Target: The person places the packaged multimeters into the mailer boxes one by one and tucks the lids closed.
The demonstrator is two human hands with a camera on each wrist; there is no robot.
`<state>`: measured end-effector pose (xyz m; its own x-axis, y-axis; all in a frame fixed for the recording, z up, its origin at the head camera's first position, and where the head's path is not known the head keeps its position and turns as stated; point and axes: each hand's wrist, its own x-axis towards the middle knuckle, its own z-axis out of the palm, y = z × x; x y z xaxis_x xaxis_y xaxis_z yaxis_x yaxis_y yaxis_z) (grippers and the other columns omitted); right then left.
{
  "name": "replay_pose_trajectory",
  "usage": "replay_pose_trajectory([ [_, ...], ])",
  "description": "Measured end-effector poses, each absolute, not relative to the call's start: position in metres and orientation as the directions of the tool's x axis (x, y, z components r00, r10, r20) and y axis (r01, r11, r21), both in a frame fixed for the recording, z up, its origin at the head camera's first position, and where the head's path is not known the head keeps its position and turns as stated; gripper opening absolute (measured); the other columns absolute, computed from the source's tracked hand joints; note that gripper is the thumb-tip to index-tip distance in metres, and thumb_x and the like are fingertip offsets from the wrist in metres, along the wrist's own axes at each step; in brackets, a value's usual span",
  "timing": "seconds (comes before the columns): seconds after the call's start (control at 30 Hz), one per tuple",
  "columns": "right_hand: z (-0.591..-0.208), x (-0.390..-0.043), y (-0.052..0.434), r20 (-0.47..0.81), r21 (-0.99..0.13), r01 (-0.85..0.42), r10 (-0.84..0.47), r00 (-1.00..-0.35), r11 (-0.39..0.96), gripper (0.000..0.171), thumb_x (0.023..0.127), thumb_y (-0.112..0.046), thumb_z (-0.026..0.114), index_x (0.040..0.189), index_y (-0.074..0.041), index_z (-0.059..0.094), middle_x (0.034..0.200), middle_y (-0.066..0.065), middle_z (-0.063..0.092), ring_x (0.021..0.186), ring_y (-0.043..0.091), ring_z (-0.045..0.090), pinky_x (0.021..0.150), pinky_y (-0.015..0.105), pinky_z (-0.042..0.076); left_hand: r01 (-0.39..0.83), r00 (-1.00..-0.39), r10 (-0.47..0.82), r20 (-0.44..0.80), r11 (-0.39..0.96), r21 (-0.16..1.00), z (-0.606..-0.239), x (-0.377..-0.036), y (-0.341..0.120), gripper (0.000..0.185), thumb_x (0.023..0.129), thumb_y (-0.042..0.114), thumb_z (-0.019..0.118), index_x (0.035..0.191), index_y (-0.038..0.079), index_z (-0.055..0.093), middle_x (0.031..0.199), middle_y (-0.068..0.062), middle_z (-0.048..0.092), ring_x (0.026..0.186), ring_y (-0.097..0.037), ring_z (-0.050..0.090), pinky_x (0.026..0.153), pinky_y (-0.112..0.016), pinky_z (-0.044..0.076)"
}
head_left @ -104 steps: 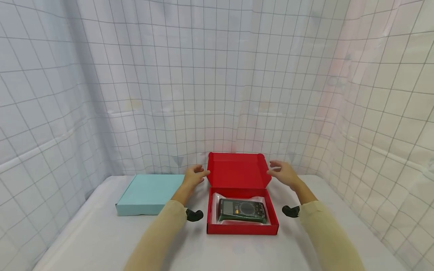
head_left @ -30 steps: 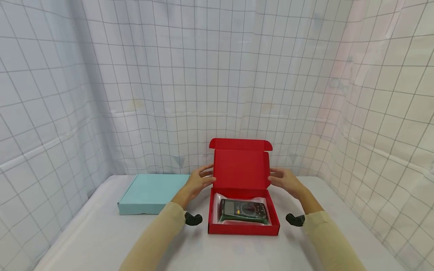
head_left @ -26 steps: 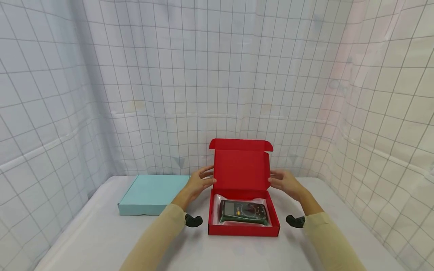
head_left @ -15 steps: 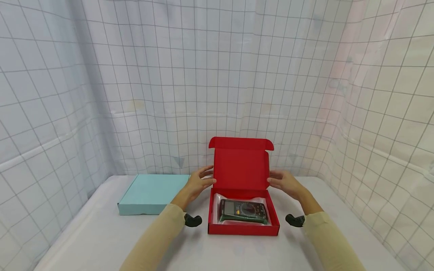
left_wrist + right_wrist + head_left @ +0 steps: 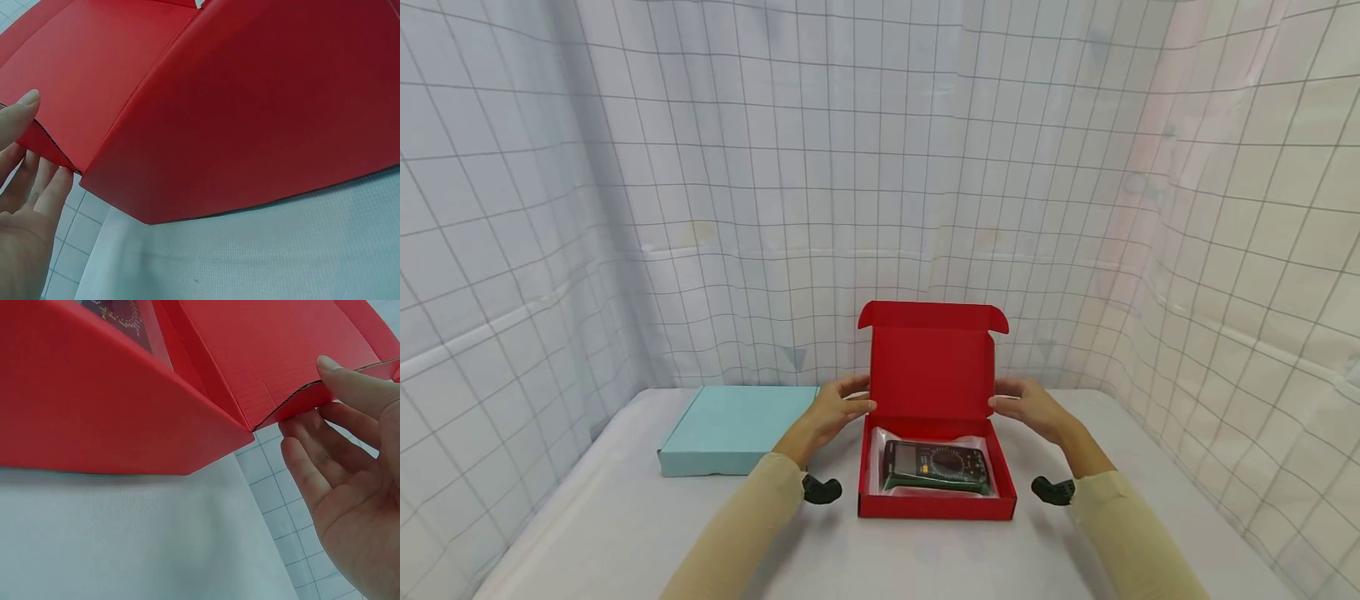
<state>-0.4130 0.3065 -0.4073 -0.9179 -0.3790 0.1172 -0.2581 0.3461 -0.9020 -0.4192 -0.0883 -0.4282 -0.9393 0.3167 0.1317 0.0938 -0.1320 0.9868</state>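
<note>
A red cardboard box (image 5: 936, 509) sits on the table with its lid (image 5: 932, 371) raised at the back. The lid's front tab stands up, its two ears spread outward. Inside the box, a dark green multimeter (image 5: 936, 468) lies in clear plastic wrap. My left hand (image 5: 831, 410) pinches the lid's left side flap, the thumb inside and the fingers behind, as the left wrist view shows. On the other side my right hand (image 5: 1032, 408) pinches the right side flap the same way. The right wrist view catches only a corner of the multimeter (image 5: 128, 319).
A closed light blue box (image 5: 741, 421) lies left of the red box, close to my left forearm. The white-covered table (image 5: 925, 558) ends in front of a white curtain (image 5: 880, 167) with a grid pattern, which also runs along both sides.
Earlier my hands were apart from the lid, its tab and ears not spread. Now both hands hold its side flaps. Over the last second the lid's top rose slightly and my hands slid slightly lower.
</note>
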Motion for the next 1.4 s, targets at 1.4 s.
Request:
replay_pose_trajectory([
  [1.4,-0.411,-0.399,0.312,0.144,-0.874,-0.295,-0.374,-0.916,0.387,0.063,0.091,-0.019,0.081,0.146,-0.003,0.053,0.136,0.016,0.063,0.125,0.039,0.059,0.097,0.053,0.054,0.279,-0.905,0.361,0.223,0.108,0.954,-0.438,-0.412,-0.098,0.065,0.089,0.005,0.080,0.148,0.003,0.052,0.130,-0.018,0.062,0.117,-0.036,0.064,0.096,-0.047,0.056],
])
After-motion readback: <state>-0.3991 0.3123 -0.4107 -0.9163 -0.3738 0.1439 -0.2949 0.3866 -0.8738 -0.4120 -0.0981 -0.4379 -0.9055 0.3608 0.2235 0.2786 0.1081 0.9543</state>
